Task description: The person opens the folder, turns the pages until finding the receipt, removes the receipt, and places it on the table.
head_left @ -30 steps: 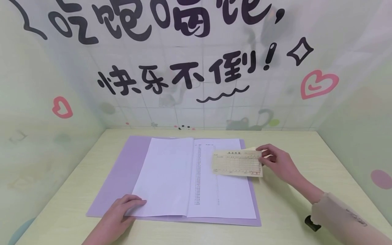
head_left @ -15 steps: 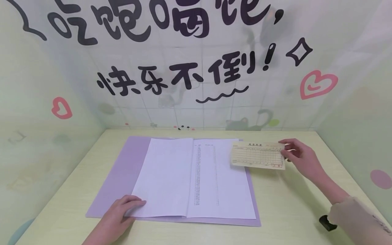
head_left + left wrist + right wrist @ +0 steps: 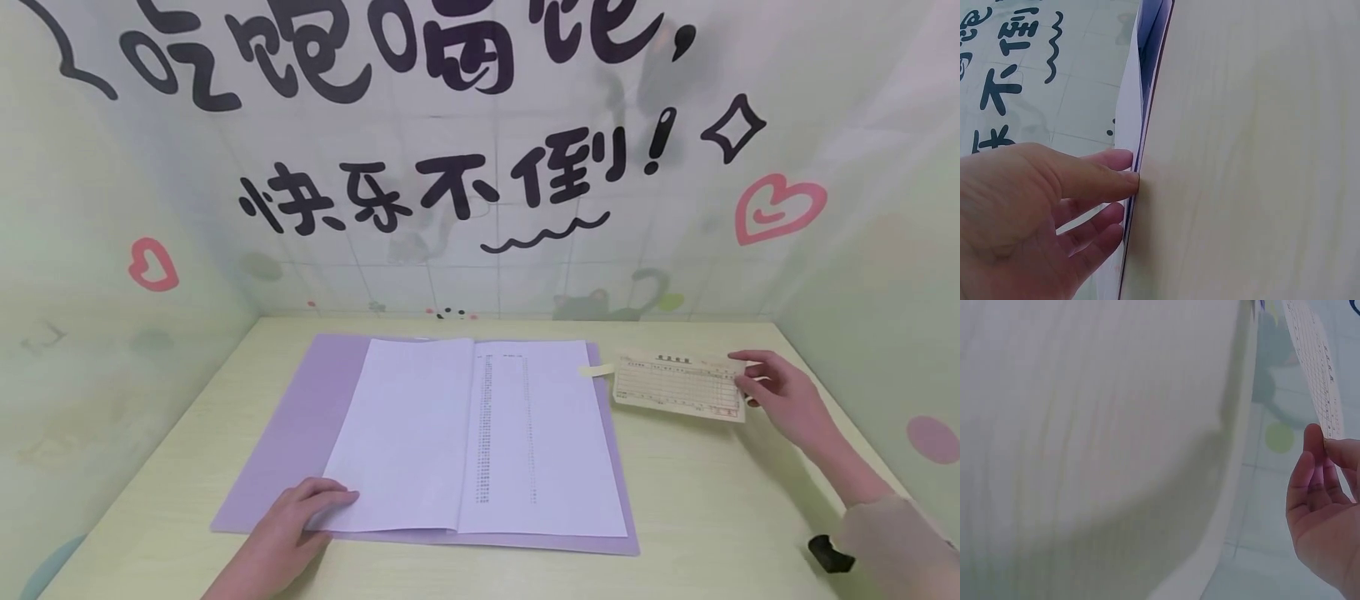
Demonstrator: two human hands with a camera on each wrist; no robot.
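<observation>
My right hand [image 3: 787,400] pinches a yellowish printed receipt form [image 3: 678,385] by its right edge, between thumb and fingers. The form is held up over the table, right of the folder, its ruled grid facing me. A pale strip [image 3: 597,371] juts from its left side and overlaps the page edge. The purple folder [image 3: 300,433] lies spread flat, with a blank white page [image 3: 405,425] on the left and a printed list page [image 3: 562,467] on the right. My left hand [image 3: 292,517] rests at the folder's lower left, fingers extended on the blank page, thumb at the front edge [image 3: 1130,206].
The pale wood table [image 3: 712,508] extends around the folder. A back wall [image 3: 450,275] with black lettering and side walls enclose it. A black object [image 3: 830,553] shows below the right sleeve [image 3: 892,533].
My right hand has carried the receipt form rightward, off the list page to beside the folder. The pale strip now shows at its left. My left hand has stayed in place.
</observation>
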